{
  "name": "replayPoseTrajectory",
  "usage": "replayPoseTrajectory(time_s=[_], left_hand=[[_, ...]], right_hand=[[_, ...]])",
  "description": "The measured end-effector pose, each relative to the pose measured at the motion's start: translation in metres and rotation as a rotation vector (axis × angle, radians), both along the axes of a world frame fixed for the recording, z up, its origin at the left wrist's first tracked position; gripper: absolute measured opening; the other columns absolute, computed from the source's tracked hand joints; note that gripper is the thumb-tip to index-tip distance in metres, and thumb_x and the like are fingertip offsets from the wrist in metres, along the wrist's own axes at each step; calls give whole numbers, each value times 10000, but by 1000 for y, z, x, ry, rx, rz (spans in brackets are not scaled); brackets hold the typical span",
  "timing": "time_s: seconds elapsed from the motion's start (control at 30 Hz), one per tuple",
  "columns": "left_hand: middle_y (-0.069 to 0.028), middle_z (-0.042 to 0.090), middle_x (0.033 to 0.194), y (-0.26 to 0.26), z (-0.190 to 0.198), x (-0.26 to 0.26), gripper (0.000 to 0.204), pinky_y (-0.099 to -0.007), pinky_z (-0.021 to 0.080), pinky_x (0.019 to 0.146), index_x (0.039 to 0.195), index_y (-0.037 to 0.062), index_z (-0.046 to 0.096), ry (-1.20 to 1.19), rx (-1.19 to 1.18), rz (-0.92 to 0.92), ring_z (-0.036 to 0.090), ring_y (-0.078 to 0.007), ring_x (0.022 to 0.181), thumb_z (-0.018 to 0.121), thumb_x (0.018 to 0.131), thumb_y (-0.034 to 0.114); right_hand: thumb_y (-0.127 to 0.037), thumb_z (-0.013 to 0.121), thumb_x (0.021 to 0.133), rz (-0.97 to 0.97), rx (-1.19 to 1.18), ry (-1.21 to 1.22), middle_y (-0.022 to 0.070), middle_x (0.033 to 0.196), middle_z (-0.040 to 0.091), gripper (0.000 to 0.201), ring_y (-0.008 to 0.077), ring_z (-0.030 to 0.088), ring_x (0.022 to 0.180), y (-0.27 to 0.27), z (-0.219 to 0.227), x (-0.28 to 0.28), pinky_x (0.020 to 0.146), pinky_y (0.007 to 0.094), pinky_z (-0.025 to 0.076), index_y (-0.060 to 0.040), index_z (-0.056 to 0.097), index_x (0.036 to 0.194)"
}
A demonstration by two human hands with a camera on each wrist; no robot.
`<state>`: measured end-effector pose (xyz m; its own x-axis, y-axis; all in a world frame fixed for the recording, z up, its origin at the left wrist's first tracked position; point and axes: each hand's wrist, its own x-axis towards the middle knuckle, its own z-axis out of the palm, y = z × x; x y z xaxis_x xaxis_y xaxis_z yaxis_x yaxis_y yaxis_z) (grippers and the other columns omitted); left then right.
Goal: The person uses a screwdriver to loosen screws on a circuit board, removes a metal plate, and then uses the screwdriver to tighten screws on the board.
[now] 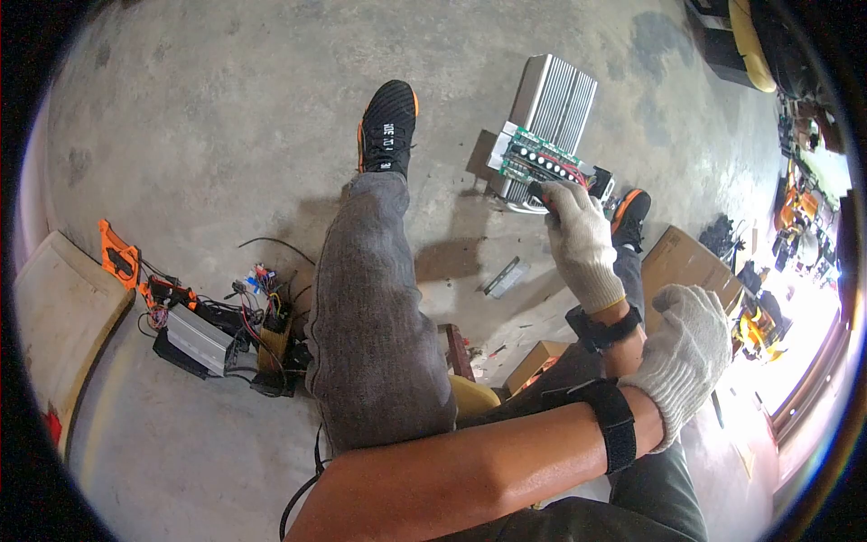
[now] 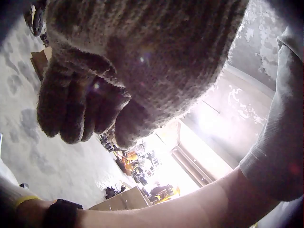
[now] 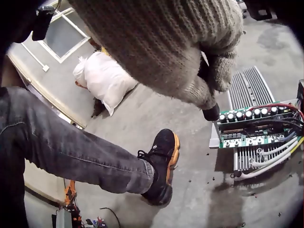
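My right hand (image 1: 578, 242), in a knitted glove, grips a dark rod-shaped tool (image 3: 211, 113) whose blunt black end sticks out below the fingers. That end is close by a green circuit board (image 3: 251, 133) with a row of capacitors and red, black, white and yellow wires. The board sits against a finned silver metal case (image 1: 562, 99) on the floor. Well back from the case, my gloved left hand (image 1: 691, 361) is held near the right forearm. Its fingers (image 2: 73, 109) hang loosely curled in the left wrist view, and nothing shows in them.
A cardboard box (image 1: 682, 271) stands at the right by a shoe. On the floor between my legs lies a small clear strip (image 1: 506, 277). Another silver unit (image 1: 199, 339) with tangled wires is at the left. A white sack (image 3: 108, 80) leans by the wall.
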<state>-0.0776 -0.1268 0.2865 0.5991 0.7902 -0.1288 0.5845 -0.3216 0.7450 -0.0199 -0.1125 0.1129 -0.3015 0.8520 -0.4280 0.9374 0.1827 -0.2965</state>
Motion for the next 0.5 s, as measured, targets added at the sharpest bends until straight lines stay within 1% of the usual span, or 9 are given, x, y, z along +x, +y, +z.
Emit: replayPoseTrajectory(time_s=[0.17, 0.23, 0.3, 0.37, 0.47, 0.5], left_hand=[[-130, 680, 940, -2, -2, 5, 248, -486, 495, 763, 1081, 20, 733, 51, 52, 52, 646, -262, 843, 627, 918, 175], [-124, 678, 925, -3, -4, 6, 242, -482, 493, 755, 1068, 19, 734, 36, 71, 50, 645, -261, 836, 626, 918, 175], [-117, 675, 911, -4, -6, 7, 236, -478, 490, 747, 1055, 18, 735, 23, 89, 48, 643, -259, 830, 625, 917, 176], [-115, 673, 894, -5, -5, 8, 229, -480, 488, 741, 1037, 16, 736, 11, 83, 105, 640, -261, 811, 627, 906, 169], [-115, 672, 891, -4, -7, 11, 229, -483, 488, 742, 1030, 13, 735, -26, 69, 61, 640, -262, 810, 630, 897, 168], [-115, 672, 891, -4, -7, 11, 229, -483, 488, 742, 1030, 13, 735, -25, 69, 62, 640, -262, 810, 630, 897, 168]], right_hand=[[-26, 570, 933, 23, -22, -79, 156, 1332, 600, 411, 427, 579, 1172, 1, -2, -5, 1010, 502, 490, -117, 590, 1334], [-41, 550, 942, 90, -22, -146, 147, 1342, 597, 406, 419, 580, 1183, 4, 3, -10, 1004, 499, 501, -122, 589, 1338], [-42, 557, 934, 89, -34, -161, 141, 1341, 598, 412, 412, 578, 1192, 6, 4, -13, 1003, 497, 504, -125, 586, 1337], [-43, 563, 926, 87, -46, -177, 135, 1341, 600, 418, 404, 575, 1201, 6, 3, -13, 1002, 494, 508, -128, 583, 1335], [-84, 571, 954, 125, -33, -174, 159, 1336, 595, 392, 421, 604, 1163, 6, 1, -14, 966, 499, 532, -127, 560, 1344], [-119, 584, 966, 50, -124, -194, 183, 1307, 596, 388, 436, 619, 1130, 8, 4, -19, 937, 508, 543, -128, 547, 1352]])
